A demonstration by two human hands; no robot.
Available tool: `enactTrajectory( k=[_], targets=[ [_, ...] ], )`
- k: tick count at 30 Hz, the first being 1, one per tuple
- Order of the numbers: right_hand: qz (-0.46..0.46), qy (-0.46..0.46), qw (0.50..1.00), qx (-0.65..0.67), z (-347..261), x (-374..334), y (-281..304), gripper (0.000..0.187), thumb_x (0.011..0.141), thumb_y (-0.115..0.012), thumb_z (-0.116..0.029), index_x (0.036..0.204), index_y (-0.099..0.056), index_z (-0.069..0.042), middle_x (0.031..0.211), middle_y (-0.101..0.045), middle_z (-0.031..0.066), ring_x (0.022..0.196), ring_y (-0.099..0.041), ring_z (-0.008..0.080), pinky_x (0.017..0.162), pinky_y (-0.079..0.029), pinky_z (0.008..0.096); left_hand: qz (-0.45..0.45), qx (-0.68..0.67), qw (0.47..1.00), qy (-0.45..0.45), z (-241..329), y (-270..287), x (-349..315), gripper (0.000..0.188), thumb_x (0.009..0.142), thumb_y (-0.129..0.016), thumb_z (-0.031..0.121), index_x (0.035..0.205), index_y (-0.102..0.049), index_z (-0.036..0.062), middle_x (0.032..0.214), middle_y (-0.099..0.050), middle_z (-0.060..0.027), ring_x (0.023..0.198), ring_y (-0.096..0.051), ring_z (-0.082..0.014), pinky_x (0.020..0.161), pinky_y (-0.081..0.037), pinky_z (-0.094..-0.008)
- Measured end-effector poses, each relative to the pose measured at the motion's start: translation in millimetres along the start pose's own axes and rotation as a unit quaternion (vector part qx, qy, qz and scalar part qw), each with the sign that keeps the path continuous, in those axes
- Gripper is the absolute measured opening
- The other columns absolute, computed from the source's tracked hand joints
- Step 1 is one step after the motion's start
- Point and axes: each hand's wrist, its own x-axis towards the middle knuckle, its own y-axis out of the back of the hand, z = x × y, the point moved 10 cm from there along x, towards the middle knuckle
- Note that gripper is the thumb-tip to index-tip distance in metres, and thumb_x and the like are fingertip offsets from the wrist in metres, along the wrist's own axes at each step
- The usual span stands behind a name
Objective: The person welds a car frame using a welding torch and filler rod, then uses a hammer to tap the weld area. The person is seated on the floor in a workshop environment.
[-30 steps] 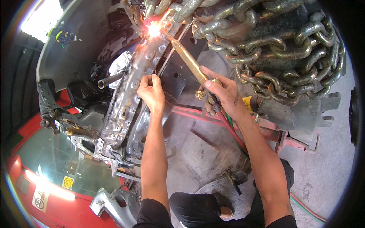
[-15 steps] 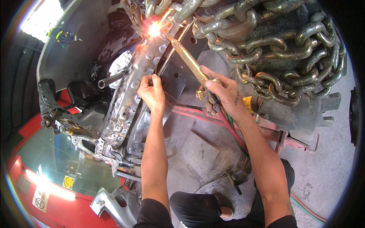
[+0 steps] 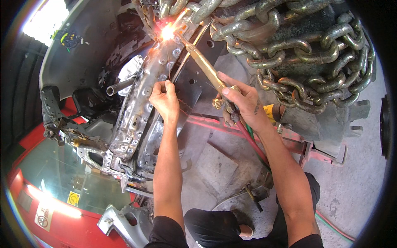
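Note:
My right hand [image 3: 244, 101] is wrapped round a brass gas torch [image 3: 203, 68] with red and green hoses at its rear. At the torch's tip a bright flame [image 3: 168, 32] plays on the upper end of a dented metal car frame rail [image 3: 142, 93]; glare hides the spot itself. Left of the torch, my left hand [image 3: 164, 98] pinches a thin copper-coloured rod [image 3: 169, 71] between thumb and fingers. The rod runs up toward the flame, beside the rail.
Heavy steel chains [image 3: 297, 53] hang close at the upper right, some near the flame. Below them stands a red metal stand [image 3: 289, 144]. A red car body with glass [image 3: 74, 177] lies at the lower left, near a loose grey metal part [image 3: 124, 225]. Hoses [image 3: 335, 227] trail on the floor.

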Motion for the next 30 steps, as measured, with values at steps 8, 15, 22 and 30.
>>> enactTrajectory(
  k=[8, 15, 22, 30],
  targets=[
    [0.006, 0.006, 1.0, -0.005, -4.4, -0.7, -1.1, 0.061, 0.101, -0.067, -0.028, 0.152, -0.052, 0.002, 0.087, -0.068, 0.0056, 0.056, -0.066, 0.0119, 0.045, -0.048, 0.0265, 0.004, -0.009, 1.0, -0.001, -0.1, 1.0, 0.8, 0.025, 0.095, -0.068, 0.017, 0.085, -0.07, -0.0065, 0.068, -0.063, -0.0027, 0.064, -0.051, -0.0089, 0.06, -0.043, -0.0306],
    [-0.003, -0.006, 1.0, -0.004, -1.8, 0.3, 0.3, 0.061, 0.101, -0.066, -0.028, 0.153, -0.051, 0.0, 0.088, -0.068, 0.0058, 0.056, -0.065, 0.0122, 0.046, -0.048, 0.0268, 0.004, -0.011, 1.0, -0.007, 1.7, -2.8, 2.2, 0.025, 0.095, -0.068, 0.016, 0.085, -0.07, -0.0064, 0.068, -0.063, -0.0019, 0.063, -0.051, -0.0084, 0.059, -0.043, -0.0303],
    [0.002, -0.008, 1.0, -0.013, -1.5, 1.3, 2.8, 0.061, 0.101, -0.066, -0.029, 0.152, -0.051, 0.001, 0.087, -0.068, 0.0051, 0.056, -0.065, 0.0117, 0.046, -0.048, 0.0262, 0.004, -0.006, 1.0, -0.005, 2.3, -2.6, 2.8, 0.024, 0.095, -0.068, 0.016, 0.085, -0.071, -0.0055, 0.068, -0.063, -0.0017, 0.063, -0.051, -0.0079, 0.059, -0.043, -0.0301],
    [-0.001, -0.007, 1.0, -0.014, 1.1, 1.8, 2.2, 0.062, 0.101, -0.066, -0.029, 0.152, -0.051, 0.001, 0.087, -0.068, 0.0046, 0.055, -0.065, 0.0121, 0.046, -0.048, 0.0267, 0.006, -0.008, 1.0, -0.005, 1.8, -2.1, 3.1, 0.025, 0.096, -0.068, 0.017, 0.085, -0.071, -0.0052, 0.068, -0.063, -0.0014, 0.063, -0.05, -0.0074, 0.059, -0.042, -0.0299]
  ],
)
